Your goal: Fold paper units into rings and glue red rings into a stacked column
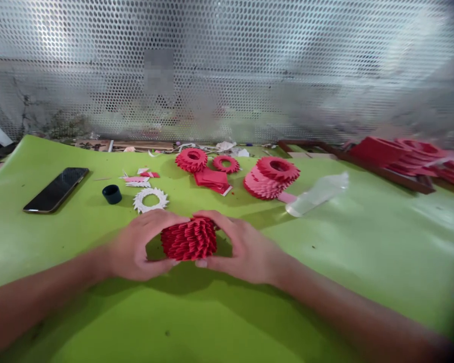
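Note:
Between my two hands is a dark red cylinder of folded paper pieces (189, 239), its pointed folds set in rows. My left hand (144, 244) grips its left side, thumb low and fingers over the top. From the right, my right hand (245, 247) holds it the same way. Just beyond my left hand lies a white toothed paper ring (150, 200). Farther back are a red paper ring stack (191, 160), a thin red ring (226, 164) and flat red paper pieces (212, 180). A pink and red stack (269, 179) leans to their right.
A phone (56, 190) and a dark round cap (112, 194) lie at left, near small paper scraps (139, 177). At right are a clear plastic sleeve (318, 194), a brown wooden frame (397, 174) and more red paper (382, 154). Perforated metal (227, 75) stands behind the green tabletop (363, 252).

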Action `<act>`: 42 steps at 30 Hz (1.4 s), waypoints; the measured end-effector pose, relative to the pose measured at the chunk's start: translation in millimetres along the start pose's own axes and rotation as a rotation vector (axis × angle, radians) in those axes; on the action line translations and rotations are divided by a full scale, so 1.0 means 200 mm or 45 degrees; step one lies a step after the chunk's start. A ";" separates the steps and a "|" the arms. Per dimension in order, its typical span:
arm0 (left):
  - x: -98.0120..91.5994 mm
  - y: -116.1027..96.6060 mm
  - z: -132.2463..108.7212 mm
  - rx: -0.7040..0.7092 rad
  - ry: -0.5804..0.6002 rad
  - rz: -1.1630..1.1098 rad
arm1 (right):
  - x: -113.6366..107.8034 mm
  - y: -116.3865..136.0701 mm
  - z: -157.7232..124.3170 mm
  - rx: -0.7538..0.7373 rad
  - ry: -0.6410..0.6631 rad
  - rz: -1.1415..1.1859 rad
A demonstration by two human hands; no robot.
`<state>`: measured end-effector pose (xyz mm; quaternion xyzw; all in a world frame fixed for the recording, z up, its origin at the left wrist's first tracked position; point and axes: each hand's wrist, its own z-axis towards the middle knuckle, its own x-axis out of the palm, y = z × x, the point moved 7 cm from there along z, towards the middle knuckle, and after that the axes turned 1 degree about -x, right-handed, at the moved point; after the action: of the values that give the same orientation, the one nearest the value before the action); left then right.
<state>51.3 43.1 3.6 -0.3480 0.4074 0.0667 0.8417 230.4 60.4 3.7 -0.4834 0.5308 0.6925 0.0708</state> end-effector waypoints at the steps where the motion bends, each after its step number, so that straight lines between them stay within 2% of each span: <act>1: 0.00 0.00 0.00 -0.006 0.006 -0.015 | 0.00 0.01 0.00 -0.021 -0.012 -0.031; 8: -0.01 0.01 -0.02 0.012 -0.013 -0.091 | 0.00 0.01 0.00 -0.104 -0.100 -0.295; 15: -0.04 -0.06 0.00 0.277 -0.162 -0.232 | 0.00 0.06 -0.03 -0.235 -0.193 -0.416; 22: -0.09 -0.06 0.00 0.094 -0.297 -0.087 | 0.01 0.09 -0.03 -0.291 -0.214 -0.479; 31: -0.08 -0.03 0.01 0.009 -0.302 -0.180 | 0.01 0.08 -0.03 -0.232 -0.180 -0.495; 34: -0.08 -0.04 0.01 -0.006 -0.279 -0.142 | 0.01 0.08 -0.02 -0.244 -0.207 -0.510; 37: -0.08 -0.05 0.01 -0.002 -0.173 0.006 | -0.01 0.08 -0.02 -0.285 -0.206 -0.518; 42: 0.01 -0.12 -0.01 0.298 0.117 0.351 | -0.05 0.07 -0.04 -0.352 0.123 -0.542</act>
<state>60.8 22.9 13.0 -0.1913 0.4942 0.1175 0.8398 231.2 52.3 20.9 -0.6219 0.3200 0.7041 0.1228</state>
